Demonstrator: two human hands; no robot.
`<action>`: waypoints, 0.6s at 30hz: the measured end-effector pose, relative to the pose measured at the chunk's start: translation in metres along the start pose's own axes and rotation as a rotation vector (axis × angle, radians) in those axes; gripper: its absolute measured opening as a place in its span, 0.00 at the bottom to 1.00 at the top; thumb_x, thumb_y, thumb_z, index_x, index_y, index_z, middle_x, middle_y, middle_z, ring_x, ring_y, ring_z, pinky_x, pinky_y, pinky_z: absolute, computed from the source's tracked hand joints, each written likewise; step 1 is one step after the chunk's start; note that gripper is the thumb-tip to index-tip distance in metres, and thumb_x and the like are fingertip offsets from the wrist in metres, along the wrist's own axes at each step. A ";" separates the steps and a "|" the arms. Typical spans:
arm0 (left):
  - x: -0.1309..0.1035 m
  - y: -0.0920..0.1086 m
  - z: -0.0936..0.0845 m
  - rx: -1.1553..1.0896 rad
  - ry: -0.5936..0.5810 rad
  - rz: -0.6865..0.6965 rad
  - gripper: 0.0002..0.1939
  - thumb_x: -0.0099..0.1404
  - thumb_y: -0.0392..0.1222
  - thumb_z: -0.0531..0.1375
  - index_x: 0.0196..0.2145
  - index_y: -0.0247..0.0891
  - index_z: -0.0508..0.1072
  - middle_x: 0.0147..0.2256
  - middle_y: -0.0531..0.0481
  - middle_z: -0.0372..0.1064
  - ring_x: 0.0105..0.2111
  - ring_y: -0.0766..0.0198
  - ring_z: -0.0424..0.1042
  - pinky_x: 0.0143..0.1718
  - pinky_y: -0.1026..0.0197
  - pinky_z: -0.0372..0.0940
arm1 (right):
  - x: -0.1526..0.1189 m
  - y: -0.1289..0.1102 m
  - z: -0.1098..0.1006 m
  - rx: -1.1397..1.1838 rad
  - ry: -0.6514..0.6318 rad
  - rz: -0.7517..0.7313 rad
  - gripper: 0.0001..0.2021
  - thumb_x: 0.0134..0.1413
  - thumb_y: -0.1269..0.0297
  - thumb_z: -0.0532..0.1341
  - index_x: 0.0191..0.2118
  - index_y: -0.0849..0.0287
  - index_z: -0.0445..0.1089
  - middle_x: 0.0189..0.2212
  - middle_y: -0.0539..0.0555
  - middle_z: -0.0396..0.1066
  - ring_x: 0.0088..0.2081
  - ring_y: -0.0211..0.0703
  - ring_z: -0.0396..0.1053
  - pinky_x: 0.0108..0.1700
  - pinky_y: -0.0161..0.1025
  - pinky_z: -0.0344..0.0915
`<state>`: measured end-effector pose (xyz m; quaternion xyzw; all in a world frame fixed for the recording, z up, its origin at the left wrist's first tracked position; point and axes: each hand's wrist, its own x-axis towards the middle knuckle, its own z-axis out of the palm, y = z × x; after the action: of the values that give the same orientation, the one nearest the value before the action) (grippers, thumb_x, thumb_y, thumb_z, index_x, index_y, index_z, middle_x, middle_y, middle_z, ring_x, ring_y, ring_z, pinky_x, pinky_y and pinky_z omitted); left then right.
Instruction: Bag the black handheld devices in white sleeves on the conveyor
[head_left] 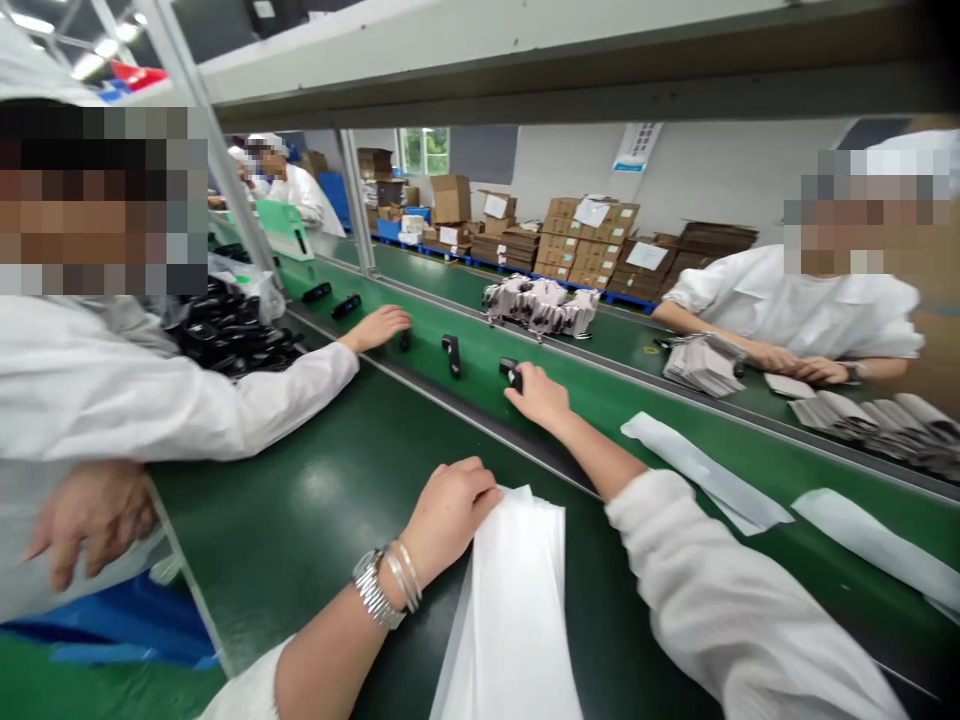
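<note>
My left hand (454,510), with a watch and bangles at the wrist, pinches the top end of a stack of long white sleeves (521,600) on the green table. Over the green conveyor belt, my right hand (541,398) has its fingers closed on a small black handheld device (511,372), partly hidden by them. Another black device (451,356) lies on the belt just to the left. Farther right, a flat white sleeve (701,470) and a second white sleeve (877,545) lie on the belt.
At left, a co-worker's hand (382,328) reaches over the belt onto a black piece, beside a heap of black parts (232,320). Opposite, another person (802,300) handles grey-white folded pieces (701,365). A metal rail (480,425) edges the belt; a shelf beam (525,60) hangs above.
</note>
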<state>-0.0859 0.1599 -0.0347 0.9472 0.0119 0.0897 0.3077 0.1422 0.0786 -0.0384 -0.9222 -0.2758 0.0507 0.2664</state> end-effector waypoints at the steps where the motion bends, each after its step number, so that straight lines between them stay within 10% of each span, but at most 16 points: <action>1: 0.001 0.001 0.000 0.018 -0.004 0.017 0.16 0.68 0.42 0.51 0.23 0.36 0.66 0.28 0.53 0.63 0.29 0.68 0.64 0.34 0.64 0.54 | 0.009 -0.003 0.001 0.031 -0.011 0.034 0.22 0.57 0.62 0.57 0.55 0.60 0.57 0.57 0.67 0.58 0.54 0.64 0.62 0.53 0.56 0.55; 7: 0.008 -0.002 -0.004 -0.015 0.009 0.088 0.12 0.70 0.43 0.49 0.31 0.40 0.67 0.26 0.55 0.65 0.27 0.67 0.64 0.37 0.61 0.57 | 0.025 0.003 0.000 0.273 0.003 0.098 0.23 0.62 0.67 0.50 0.61 0.55 0.45 0.48 0.57 0.67 0.45 0.46 0.71 0.47 0.45 0.66; 13: 0.004 0.001 -0.011 -0.010 0.150 0.139 0.08 0.65 0.42 0.58 0.29 0.39 0.71 0.33 0.52 0.65 0.36 0.65 0.66 0.41 0.60 0.56 | -0.051 -0.004 -0.010 1.096 -0.087 -0.086 0.45 0.47 0.65 0.64 0.63 0.43 0.34 0.44 0.50 0.66 0.38 0.46 0.75 0.40 0.47 0.72; 18: 0.001 0.003 -0.010 -0.074 0.212 0.121 0.05 0.60 0.40 0.64 0.27 0.38 0.73 0.34 0.53 0.63 0.37 0.66 0.65 0.42 0.60 0.56 | -0.101 -0.002 -0.025 1.256 -0.116 -0.164 0.53 0.39 0.63 0.72 0.64 0.36 0.36 0.45 0.50 0.65 0.34 0.43 0.73 0.41 0.49 0.72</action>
<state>-0.0866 0.1636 -0.0250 0.9193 -0.0160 0.2080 0.3336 0.0616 0.0146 -0.0217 -0.5619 -0.2770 0.2320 0.7441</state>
